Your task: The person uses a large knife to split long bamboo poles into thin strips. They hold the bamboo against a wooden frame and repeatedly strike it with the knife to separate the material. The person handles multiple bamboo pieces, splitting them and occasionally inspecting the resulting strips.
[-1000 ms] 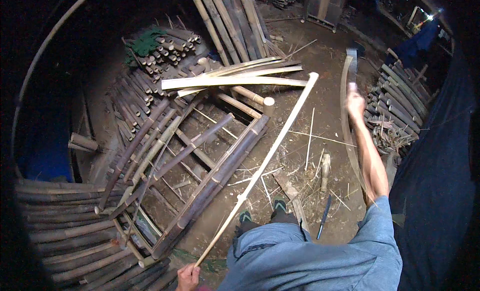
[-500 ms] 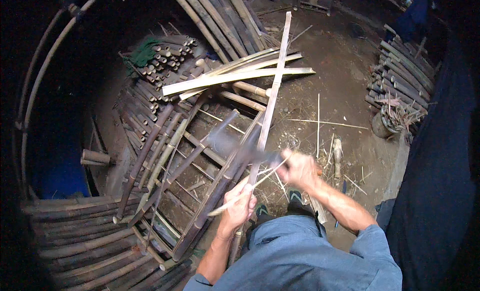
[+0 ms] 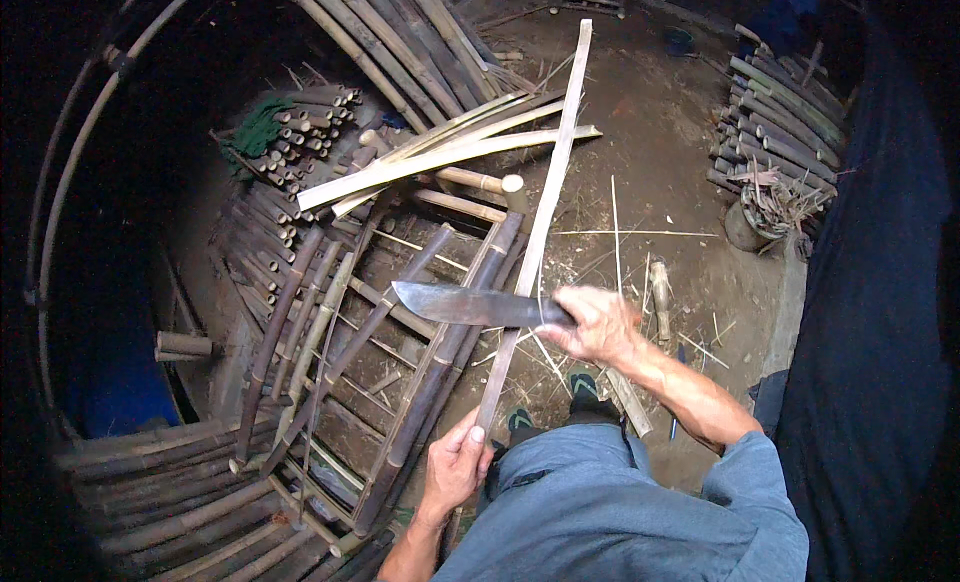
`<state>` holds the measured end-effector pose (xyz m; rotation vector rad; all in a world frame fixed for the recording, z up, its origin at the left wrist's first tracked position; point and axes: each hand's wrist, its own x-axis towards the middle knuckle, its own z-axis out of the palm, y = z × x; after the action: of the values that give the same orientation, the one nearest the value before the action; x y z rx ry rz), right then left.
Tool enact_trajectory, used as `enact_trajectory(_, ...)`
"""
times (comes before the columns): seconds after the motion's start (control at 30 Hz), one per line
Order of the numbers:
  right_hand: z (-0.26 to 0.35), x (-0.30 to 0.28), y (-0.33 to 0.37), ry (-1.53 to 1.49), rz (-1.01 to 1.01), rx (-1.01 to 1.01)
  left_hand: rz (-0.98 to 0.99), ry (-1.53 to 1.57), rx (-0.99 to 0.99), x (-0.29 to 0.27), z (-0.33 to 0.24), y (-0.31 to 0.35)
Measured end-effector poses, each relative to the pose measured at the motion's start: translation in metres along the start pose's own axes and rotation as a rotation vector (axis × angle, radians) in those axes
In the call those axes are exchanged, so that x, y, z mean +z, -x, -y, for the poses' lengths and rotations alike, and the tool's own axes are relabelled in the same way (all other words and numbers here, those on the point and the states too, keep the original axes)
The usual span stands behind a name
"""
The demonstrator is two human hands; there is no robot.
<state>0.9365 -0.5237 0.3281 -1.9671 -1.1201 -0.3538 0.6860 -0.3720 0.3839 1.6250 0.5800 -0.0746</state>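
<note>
My left hand (image 3: 458,460) is closed round the lower end of a long pale bamboo strip (image 3: 550,207), which slants up and away from me. In my right hand (image 3: 598,327) is the handle of a machete (image 3: 455,304). Its broad, dark blade points left and crosses the strip; whether its edge touches the strip I cannot tell. A thin sliver (image 3: 541,280) runs along the strip just by my right hand. Left of the strip stands a bamboo frame (image 3: 440,367) of dark poles and crosspieces.
Several split bamboo slats (image 3: 430,169) lie across the frame's far end. Cut bamboo poles are piled at left (image 3: 290,147) and right (image 3: 775,122). A bucket of shavings (image 3: 745,227) stands at right. Thin slivers and a short bamboo piece (image 3: 660,300) litter the earth floor.
The machete, blurred before, now shows sharply with its blade pointing left. A thin sliver that lay across my left hand is no longer there. My left hand sits slightly lower.
</note>
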Motion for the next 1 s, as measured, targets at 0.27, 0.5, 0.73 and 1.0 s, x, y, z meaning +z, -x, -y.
enact_trajectory(0.27, -0.009, -0.012, -0.008, 0.037, 0.176, 0.227, 0.027, -0.021, -0.039, -0.014, 0.018, 0.021)
enact_trajectory(0.5, -0.143, -0.083, -0.056, 0.372, -0.069, 0.562, 0.047, -0.066, -0.201, -0.035, 0.031, 0.092)
enact_trajectory(0.73, -0.250, -0.172, -0.080, 0.260, -0.376, 0.892, -0.070, -0.252, -0.064, -0.072, 0.107, 0.157)
enact_trajectory(1.0, -0.146, -0.090, -0.074, -0.408, -0.128, 0.863, -0.616, -0.556, 0.393, -0.083, 0.068, 0.030)
